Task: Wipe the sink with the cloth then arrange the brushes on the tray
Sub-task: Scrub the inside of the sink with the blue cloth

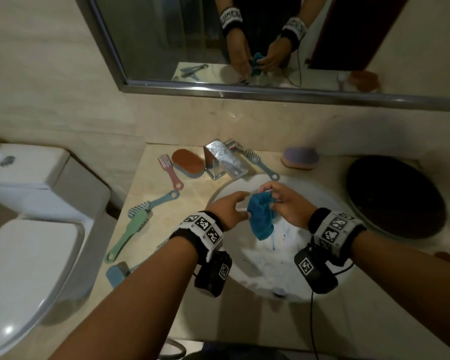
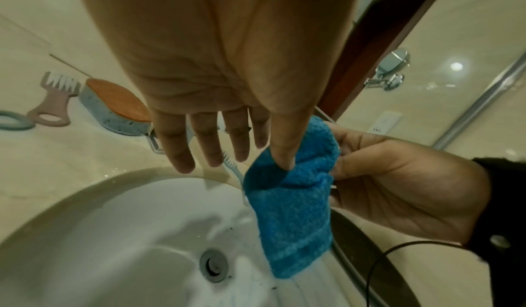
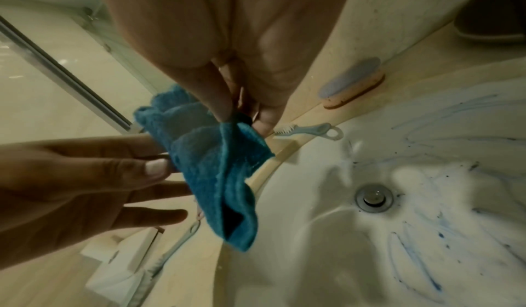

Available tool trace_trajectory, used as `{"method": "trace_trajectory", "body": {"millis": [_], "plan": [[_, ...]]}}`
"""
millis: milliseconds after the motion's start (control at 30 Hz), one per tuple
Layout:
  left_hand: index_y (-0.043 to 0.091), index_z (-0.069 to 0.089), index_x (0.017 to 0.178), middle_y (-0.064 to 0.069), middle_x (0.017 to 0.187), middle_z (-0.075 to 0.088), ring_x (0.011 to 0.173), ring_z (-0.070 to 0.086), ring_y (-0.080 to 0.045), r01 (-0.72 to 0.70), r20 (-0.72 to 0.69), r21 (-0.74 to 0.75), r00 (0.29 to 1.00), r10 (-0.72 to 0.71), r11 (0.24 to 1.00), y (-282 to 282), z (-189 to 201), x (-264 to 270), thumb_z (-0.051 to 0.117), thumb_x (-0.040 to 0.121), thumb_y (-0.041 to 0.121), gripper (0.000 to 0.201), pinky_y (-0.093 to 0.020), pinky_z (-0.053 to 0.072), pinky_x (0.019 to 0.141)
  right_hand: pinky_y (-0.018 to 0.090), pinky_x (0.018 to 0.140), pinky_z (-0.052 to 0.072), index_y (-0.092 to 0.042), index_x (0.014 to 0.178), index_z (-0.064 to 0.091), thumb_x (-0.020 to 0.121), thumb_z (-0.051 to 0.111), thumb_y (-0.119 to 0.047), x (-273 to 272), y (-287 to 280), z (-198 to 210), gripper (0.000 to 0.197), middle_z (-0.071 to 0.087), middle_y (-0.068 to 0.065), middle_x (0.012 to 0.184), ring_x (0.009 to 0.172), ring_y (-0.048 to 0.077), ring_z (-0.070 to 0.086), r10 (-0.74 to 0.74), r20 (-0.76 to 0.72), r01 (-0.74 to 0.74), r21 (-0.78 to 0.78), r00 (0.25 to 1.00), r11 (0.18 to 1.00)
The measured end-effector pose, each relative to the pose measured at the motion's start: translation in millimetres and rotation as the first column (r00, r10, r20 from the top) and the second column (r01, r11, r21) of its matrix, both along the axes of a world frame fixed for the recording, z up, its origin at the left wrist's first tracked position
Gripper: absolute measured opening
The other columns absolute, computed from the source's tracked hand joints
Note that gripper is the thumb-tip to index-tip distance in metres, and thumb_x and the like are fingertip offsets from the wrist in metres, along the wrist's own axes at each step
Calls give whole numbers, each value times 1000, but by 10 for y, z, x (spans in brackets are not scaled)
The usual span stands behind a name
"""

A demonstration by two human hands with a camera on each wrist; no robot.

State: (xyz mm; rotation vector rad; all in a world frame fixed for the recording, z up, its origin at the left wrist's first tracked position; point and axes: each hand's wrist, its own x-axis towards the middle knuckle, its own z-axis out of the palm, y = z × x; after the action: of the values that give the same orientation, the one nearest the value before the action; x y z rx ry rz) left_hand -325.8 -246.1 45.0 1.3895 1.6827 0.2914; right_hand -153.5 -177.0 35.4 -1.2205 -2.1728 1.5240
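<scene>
Cloth held over the sink

Our right hand (image 1: 283, 203) pinches the fuzzy blue cloth (image 1: 260, 215), hanging long-axis down at frame centre above the smooth white sink (image 1: 270, 268); our left hand (image 1: 229, 209) is open, thumb touching it.

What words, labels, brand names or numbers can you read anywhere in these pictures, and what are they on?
No readable text anywhere.
Wristbands: black-and-white square code patterns, no letters or numbers.
Wrist cameras: the same kind of code square, no words.
Faucet, brushes and cloth: no brand or label visible.
</scene>
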Motion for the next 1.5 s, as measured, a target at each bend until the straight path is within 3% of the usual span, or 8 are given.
{"method": "trace_trajectory", "body": {"millis": [167, 400, 567, 833, 1100, 1200, 1400, 1500], "plan": [[14, 52, 126, -12, 114, 64, 105, 60, -26, -94, 153, 54, 985, 85, 994, 16, 75, 36, 67, 84, 15, 44, -40, 47, 97, 63, 73, 43, -30, 95, 51, 79, 31, 19, -34, -13, 148, 56, 56, 26, 98, 85, 51, 52, -49, -67, 47, -26, 997, 999], [22, 49, 76, -3, 80, 58, 79, 54, -20, -243, 207, 126, 955, 214, 962, -19, 70, -104, 71, 80, 14, 24, -40, 49, 81, 54, 91, 48, -18, 97, 57, 85, 36, 15, -23, 38, 283, 41, 63, 11, 99, 95, 37, 60, -103, 3, 103, -53, 995, 993], [22, 46, 75, 1, 72, 55, 70, 52, -17, -250, 230, 99, 947, 223, 963, -15, 112, -158, 69, 82, 17, 24, -39, 47, 74, 23, 77, 46, -11, 102, 60, 83, 41, 13, 26, 72, 248, 36, 60, 4, 98, 95, 20, 57, -128, 88, 124, 52, 988, 991], [25, 43, 77, -22, 90, 65, 88, 63, -38, -248, 245, 130, 946, 211, 960, -61, 153, -195, 69, 72, 25, 27, -56, 50, 85, 37, 99, 45, -11, 121, 61, 88, 48, 0, 114, 85, 309, 37, 66, 10, 116, 109, 25, 60, 31, 315, -72, 120, 948, 990], [33, 40, 82, -13, 95, 60, 91, 61, -36, -152, 308, 211, 948, 82, 965, -45, 185, -167, 60, 82, -4, 41, -52, 51, 81, 35, 105, 41, -22, 132, 50, 87, 50, 0, -134, 42, 427, 49, 55, 5, 131, 121, 17, 51, 85, 38, -83, -40, 996, 996], [34, 41, 83, -9, 96, 57, 91, 59, -32, -147, 307, 236, 949, 69, 961, -11, 192, -156, 59, 79, -10, 47, -48, 52, 79, 40, 100, 47, -37, 117, 57, 80, 61, -21, -212, 50, 369, 41, 62, 4, 121, 115, 19, 57, 60, 20, -59, -37, 998, 998], [28, 42, 108, 3, 90, 52, 83, 57, -19, -215, 299, 135, 940, 167, 967, -9, 173, -183, 66, 77, -7, 52, -37, 53, 79, 27, 75, 51, -24, 83, 62, 82, 68, -8, -134, 134, 400, 17, 63, 2, 81, 75, 7, 59, 84, 100, -90, 60, 991, 994], [18, 56, 102, -2, 91, 60, 86, 58, -20, -177, 154, 112, 975, 159, 978, -25, 112, -174, 67, 82, 9, 24, -39, 53, 84, 16, 72, 45, -17, 85, 61, 83, 67, -6, -120, 125, 421, 12, 59, -2, 84, 78, 9, 57, 90, 88, -100, 118, 992, 988]]}}
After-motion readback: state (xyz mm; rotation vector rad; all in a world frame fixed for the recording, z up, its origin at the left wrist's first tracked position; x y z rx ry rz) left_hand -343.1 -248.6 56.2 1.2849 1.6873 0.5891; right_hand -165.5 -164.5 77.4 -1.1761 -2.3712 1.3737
